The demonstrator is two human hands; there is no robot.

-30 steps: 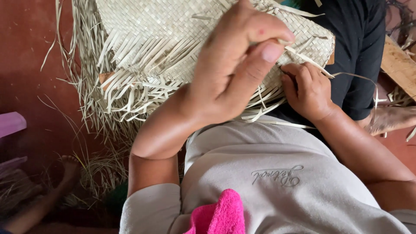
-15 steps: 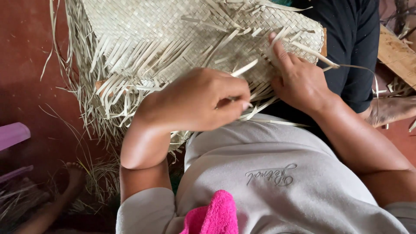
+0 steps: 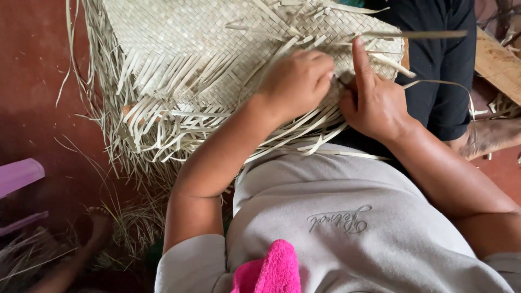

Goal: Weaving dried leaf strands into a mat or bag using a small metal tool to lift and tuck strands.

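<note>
A pale woven palm-leaf mat (image 3: 217, 43) lies over my lap, with loose strip ends hanging from its near edge (image 3: 179, 119). My left hand (image 3: 296, 81) is closed in a fist on the mat's right part, pinching a loose strip. Right beside it, my right hand (image 3: 374, 100) presses its straight index finger onto the weave, the other fingers curled at the mat's edge. A long strip (image 3: 418, 33) sticks out to the right, level with that fingertip.
Another person in black clothing (image 3: 445, 65) sits beyond the mat, their bare foot (image 3: 488, 138) at the right. A wooden board (image 3: 496, 62) lies at the far right. Loose straw (image 3: 130, 222), a foot (image 3: 97, 222) and a purple object (image 3: 19, 173) are on the red floor at the left.
My left hand dropped from close to the camera, pulled a strip toward me, then moved up onto the mat beside the right hand. The right index finger has straightened.
</note>
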